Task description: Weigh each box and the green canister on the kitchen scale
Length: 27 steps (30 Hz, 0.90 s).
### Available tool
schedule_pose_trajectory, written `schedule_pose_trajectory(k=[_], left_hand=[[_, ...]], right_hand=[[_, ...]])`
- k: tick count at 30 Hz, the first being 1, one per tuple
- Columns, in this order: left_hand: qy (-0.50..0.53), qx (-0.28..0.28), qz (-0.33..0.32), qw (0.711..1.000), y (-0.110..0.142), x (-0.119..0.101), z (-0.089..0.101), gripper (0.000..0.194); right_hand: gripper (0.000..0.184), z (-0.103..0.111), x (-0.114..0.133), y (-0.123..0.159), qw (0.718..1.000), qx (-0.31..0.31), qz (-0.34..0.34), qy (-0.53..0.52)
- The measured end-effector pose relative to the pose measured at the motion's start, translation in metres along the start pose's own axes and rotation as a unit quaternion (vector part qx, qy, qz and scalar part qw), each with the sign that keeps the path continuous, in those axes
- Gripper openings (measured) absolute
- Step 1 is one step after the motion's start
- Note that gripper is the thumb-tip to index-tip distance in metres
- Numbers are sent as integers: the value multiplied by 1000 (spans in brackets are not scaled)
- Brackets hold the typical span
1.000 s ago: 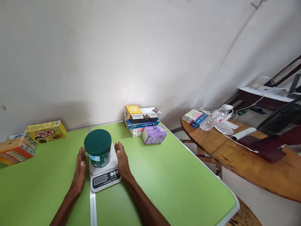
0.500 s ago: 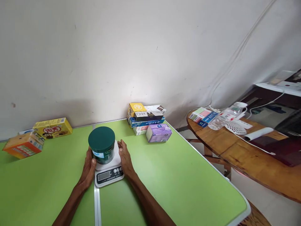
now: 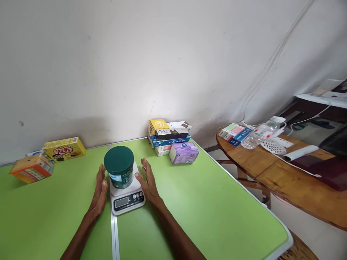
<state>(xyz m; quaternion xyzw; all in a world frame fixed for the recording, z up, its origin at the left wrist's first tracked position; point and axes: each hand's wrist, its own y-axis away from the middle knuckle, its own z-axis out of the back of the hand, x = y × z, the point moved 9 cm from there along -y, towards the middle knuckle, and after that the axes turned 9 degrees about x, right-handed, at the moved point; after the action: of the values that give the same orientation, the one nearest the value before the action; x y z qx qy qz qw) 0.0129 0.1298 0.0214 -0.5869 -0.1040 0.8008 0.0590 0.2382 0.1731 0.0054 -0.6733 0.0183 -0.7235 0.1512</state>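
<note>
A dark green lidded tub [image 3: 119, 164] stands upright on a white digital kitchen scale [image 3: 128, 203], whose display and buttons face me. To the left of them, my left hand [image 3: 99, 191] is open, fingers stretched forward, with a small gap between it and the scale. On the other side my right hand [image 3: 148, 182] is open too, its thumb pointing toward the tub and close to the scale's edge; whether the thumb touches the scale I cannot tell. Neither hand holds anything.
Yellow snack box [image 3: 65, 150] and orange box [image 3: 32, 169] lie at the left by the wall. Stacked boxes [image 3: 170, 133] and a purple tissue pack [image 3: 184, 153] sit back right on the green table [image 3: 203, 209]. A wooden table [image 3: 271, 177] with a plastic bottle [image 3: 258, 135] stands right.
Both hands have moved outward, away from the scale's sides, and their fingers have straightened. The tub is still on the scale. The view has shifted slightly.
</note>
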Motion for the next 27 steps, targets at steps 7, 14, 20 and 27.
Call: schedule_pose_trajectory(k=[7,14,20,27], left_hand=[[-77,22,0,997,-26,-45,-7,104],[-140,-5,15,990,-44,-69,-10,87],[-128,31,-57,990,-51,-110,-54,83],[-37,141,-66,987,-73,-123,-167,83]], right_hand=[[118,-33,45,-18,985,36,63,159],[99,-45,53,-25,987,-12,95,132],[88,16,79,-9,982,-71,128,121],[86,119,62,14,970,-147,104,163]])
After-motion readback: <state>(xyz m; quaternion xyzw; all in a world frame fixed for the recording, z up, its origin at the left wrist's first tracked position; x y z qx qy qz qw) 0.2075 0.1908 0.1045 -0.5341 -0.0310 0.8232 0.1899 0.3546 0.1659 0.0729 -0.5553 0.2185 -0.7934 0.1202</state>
